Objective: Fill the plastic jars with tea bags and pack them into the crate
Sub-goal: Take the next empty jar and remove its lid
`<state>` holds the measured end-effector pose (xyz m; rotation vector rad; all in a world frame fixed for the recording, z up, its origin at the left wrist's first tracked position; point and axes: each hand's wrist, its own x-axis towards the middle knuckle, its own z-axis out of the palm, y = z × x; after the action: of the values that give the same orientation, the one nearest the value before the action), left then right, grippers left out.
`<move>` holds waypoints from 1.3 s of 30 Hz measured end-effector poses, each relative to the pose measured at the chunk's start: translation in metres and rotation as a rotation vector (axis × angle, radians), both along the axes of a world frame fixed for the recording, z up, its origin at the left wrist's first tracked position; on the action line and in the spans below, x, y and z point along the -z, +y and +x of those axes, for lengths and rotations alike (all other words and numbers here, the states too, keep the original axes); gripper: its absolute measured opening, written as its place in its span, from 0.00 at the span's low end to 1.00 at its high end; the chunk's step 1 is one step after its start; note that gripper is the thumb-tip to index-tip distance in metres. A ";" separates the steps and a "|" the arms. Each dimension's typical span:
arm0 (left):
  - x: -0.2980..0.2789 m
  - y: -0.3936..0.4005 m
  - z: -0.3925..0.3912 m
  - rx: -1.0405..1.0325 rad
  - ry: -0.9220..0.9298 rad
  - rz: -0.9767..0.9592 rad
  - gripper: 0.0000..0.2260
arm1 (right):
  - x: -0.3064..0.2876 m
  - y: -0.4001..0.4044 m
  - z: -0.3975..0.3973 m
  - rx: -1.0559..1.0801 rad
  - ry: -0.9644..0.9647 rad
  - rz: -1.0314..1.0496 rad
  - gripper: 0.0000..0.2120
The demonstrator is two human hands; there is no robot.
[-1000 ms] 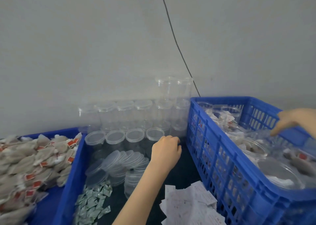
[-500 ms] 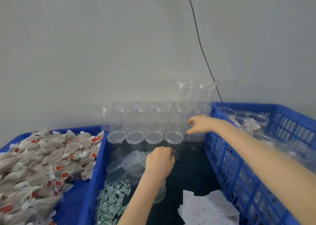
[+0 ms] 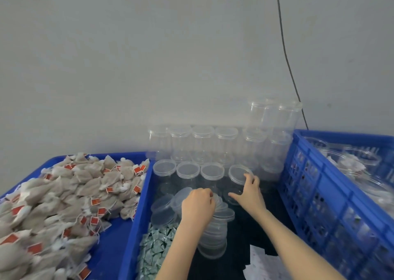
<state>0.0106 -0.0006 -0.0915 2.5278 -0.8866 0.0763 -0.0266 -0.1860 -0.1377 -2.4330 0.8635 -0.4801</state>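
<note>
My right hand point(image 3: 248, 192) grips a clear plastic jar point(image 3: 237, 173), the rightmost of a front row of lidded empty jars point(image 3: 187, 172), and the jar leans slightly. My left hand point(image 3: 198, 205) rests with curled fingers on a slanting stack of clear lids point(image 3: 219, 224), apparently pinching one. A heap of tea bags point(image 3: 74, 194) with red tags fills the blue tray point(image 3: 110, 256) at the left. The blue slatted crate point(image 3: 319, 184) at the right holds several filled jars point(image 3: 360, 158).
More empty jars point(image 3: 202, 143) are stacked two and three high against the grey wall. Small green sachets point(image 3: 157, 243) lie in a pile under my left forearm. White paper slips point(image 3: 262, 264) lie by my right forearm. A black cable point(image 3: 285, 56) runs down the wall.
My right hand left the crate, swung left across the jars and took hold of the rightmost front jar. My left hand stayed on the lids. The view turned left.
</note>
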 end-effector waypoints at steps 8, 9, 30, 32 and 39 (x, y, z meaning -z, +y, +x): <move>-0.001 0.000 0.000 -0.008 -0.012 -0.020 0.13 | 0.005 0.004 -0.006 0.113 -0.367 0.144 0.25; -0.002 0.000 0.000 -0.006 -0.010 -0.025 0.13 | 0.004 0.005 -0.010 0.135 -0.402 0.140 0.24; -0.061 0.011 -0.005 0.538 0.423 -0.175 0.39 | -0.037 0.073 -0.083 -0.341 -0.685 0.445 0.46; -0.066 0.015 -0.006 0.556 0.419 -0.171 0.37 | -0.035 0.074 -0.082 -0.387 -0.622 0.545 0.55; -0.062 0.019 -0.014 0.529 0.411 -0.273 0.28 | -0.037 0.085 -0.077 -0.460 -0.526 0.760 0.42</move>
<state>-0.0037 0.0184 -0.0290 1.8907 -1.2323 -0.4408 -0.1039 -0.1015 -0.1007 -1.6076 0.1802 -0.4683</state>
